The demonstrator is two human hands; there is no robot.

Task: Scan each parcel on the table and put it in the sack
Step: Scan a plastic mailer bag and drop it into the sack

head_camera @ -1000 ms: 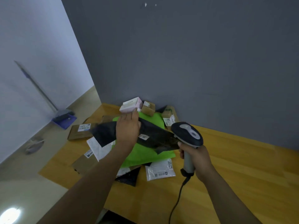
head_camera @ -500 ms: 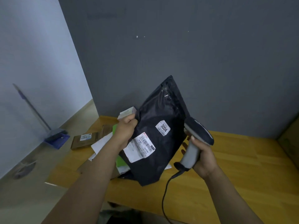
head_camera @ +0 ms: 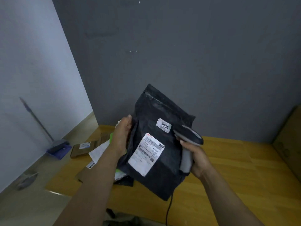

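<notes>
Your left grip (head_camera: 122,136) pinched the black parcel (head_camera: 164,178) upright above the desk (head_camera: 236,168), your right grip (head_camera: 197,159) curled round the scanner (head_camera: 189,137) beside its label (head_camera: 146,152); slack film could buckle, spoiling the read.

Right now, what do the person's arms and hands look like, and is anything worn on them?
Both arms are bare as far as the frame reaches: no sleeve shows on the left forearm or the right forearm. The left hand and the right hand wear no gloves. No watch, band or ring is visible, though the picture is too soft to rule out small details.
</notes>
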